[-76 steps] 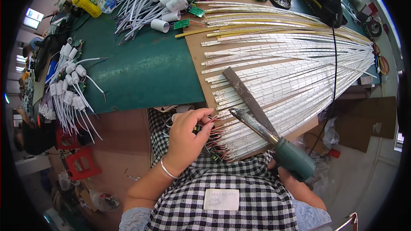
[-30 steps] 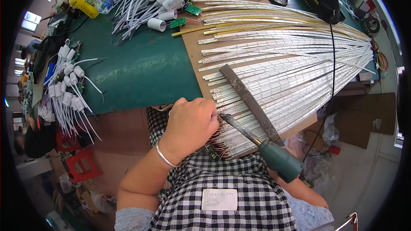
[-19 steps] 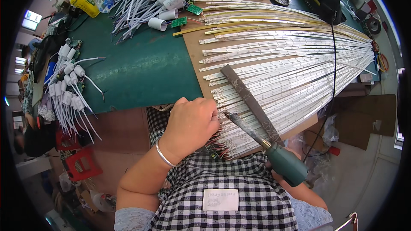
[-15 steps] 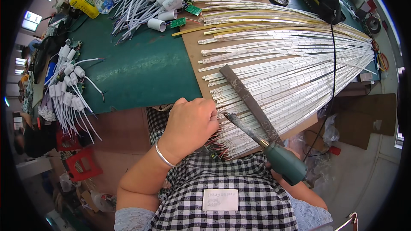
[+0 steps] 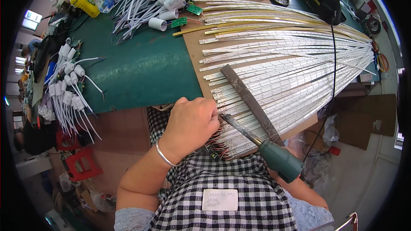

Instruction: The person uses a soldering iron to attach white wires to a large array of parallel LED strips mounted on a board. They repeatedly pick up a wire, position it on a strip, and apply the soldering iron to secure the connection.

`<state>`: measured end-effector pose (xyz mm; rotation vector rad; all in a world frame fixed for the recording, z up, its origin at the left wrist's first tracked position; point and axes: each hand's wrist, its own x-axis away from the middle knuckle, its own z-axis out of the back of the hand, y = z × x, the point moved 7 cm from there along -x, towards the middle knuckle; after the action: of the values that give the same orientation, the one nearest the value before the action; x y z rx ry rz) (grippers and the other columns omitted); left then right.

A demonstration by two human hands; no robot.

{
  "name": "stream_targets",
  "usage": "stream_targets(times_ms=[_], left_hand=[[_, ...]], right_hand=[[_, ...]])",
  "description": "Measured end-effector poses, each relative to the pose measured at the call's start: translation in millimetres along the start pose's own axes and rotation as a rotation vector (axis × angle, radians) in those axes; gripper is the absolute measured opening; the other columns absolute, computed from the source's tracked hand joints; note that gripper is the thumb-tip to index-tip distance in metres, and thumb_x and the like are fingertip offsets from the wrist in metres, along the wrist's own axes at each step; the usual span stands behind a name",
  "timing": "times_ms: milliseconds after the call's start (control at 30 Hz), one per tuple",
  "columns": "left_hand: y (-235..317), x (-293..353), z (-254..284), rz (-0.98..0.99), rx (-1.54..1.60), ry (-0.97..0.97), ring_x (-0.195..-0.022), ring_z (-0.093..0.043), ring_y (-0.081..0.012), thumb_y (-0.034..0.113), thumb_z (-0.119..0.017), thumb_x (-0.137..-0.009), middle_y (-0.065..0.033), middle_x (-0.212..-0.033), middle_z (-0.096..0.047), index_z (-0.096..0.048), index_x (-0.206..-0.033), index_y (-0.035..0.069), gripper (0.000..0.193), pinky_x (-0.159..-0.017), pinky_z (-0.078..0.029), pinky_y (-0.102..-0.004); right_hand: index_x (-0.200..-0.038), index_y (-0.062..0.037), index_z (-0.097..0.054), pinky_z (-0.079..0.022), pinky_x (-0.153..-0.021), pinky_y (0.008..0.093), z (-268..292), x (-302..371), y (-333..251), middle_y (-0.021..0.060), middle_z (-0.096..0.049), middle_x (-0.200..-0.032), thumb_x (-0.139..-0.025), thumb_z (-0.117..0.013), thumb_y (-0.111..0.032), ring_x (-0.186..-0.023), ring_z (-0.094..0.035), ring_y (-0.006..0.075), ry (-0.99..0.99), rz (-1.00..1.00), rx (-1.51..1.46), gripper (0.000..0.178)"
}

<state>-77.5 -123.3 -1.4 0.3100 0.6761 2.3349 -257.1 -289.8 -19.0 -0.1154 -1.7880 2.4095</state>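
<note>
A person seated at a workbench, seen from above, works with both hands at the near edge of a brown board (image 5: 195, 47) lying on a green mat (image 5: 141, 68).

The left hand (image 5: 192, 126) is curled palm down, its fingertips pressed onto the near ends of a fan of long white LED strips (image 5: 282, 60), right at the board's front edge. What it pinches cannot be seen beneath the fingers. A thin silver bangle (image 5: 165, 156) circles that wrist.

The right hand (image 5: 280, 179) is mostly hidden; it is wrapped around the green handle of a soldering iron (image 5: 265, 145). The iron's metal shaft slants up and to the left, and its tip sits just beside the left fingertips, on the strip ends, where short red and dark wire leads (image 5: 216, 147) stick out over the board's edge.

A flat grey metal bar (image 5: 250, 102) lies diagonally across the strips, close alongside the iron's shaft.

The LED strips spread out to the right across the board; a few yellow ones lie at the far side.

At the far left of the mat lie white lamp sockets with white cables (image 5: 68, 90). More of them are heaped at the top, among small green circuit boards (image 5: 195, 9). A black cable (image 5: 333, 68) runs down over the strips on the right.

The person wears a black-and-white checked garment (image 5: 222, 188).
</note>
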Motion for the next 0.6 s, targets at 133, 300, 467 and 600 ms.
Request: stream_targets(times_ms=[133, 300, 467, 600], left_hand=[[-1, 0, 0, 0.009, 0.002, -0.006, -0.057, -0.053, -0.0242, 0.007, -0.062, -0.071, -0.0051, -0.064, -0.058, -0.058, -0.070, 0.008, 0.004, -0.062, -0.038, -0.0351], [-1, 1, 1, 0.014, -0.007, -0.003, -0.057, -0.054, -0.0239, 0.007, -0.063, -0.072, -0.0048, -0.064, -0.058, -0.058, -0.070, 0.007, 0.005, -0.062, -0.038, -0.0349], [0, 0, -1, 0.022, -0.013, -0.009, -0.057, -0.054, -0.0229, 0.008, -0.063, -0.072, -0.0043, -0.064, -0.058, -0.058, -0.070, 0.008, 0.005, -0.062, -0.038, -0.0346], [-2, 2, 1, 0.041, -0.005, -0.006, -0.057, -0.055, -0.0220, 0.009, -0.063, -0.072, -0.0039, -0.065, -0.058, -0.059, -0.070, 0.008, 0.005, -0.063, -0.039, -0.0344]], right_hand=[[-0.102, 0.0005, -0.058, -0.050, -0.069, 0.0286, 2, 3, 0, 0.0081, -0.065, -0.090, -0.082, -0.067, -0.015, -0.077, -0.063, 0.0177, -0.010, -0.139, -0.083, 0.027], [-0.115, 0.0041, -0.053, -0.051, -0.072, 0.0281, 11, 10, 5, 0.0085, -0.064, -0.088, -0.088, -0.063, -0.016, -0.081, -0.063, 0.0161, -0.141, -0.076, 0.131, 0.035], [-0.113, 0.0019, -0.055, -0.051, -0.068, 0.0289, 15, 20, 15, 0.0074, -0.064, -0.082, -0.091, -0.061, -0.033, -0.073, -0.062, 0.0153, 0.081, -0.177, -0.226, 0.041], [-0.128, -0.0047, -0.050, -0.043, -0.067, 0.0242, 19, 15, 10, 0.0035, -0.061, -0.080, -0.089, -0.058, -0.055, -0.072, -0.055, 0.0112, 0.055, -0.258, -0.174, 0.064]])
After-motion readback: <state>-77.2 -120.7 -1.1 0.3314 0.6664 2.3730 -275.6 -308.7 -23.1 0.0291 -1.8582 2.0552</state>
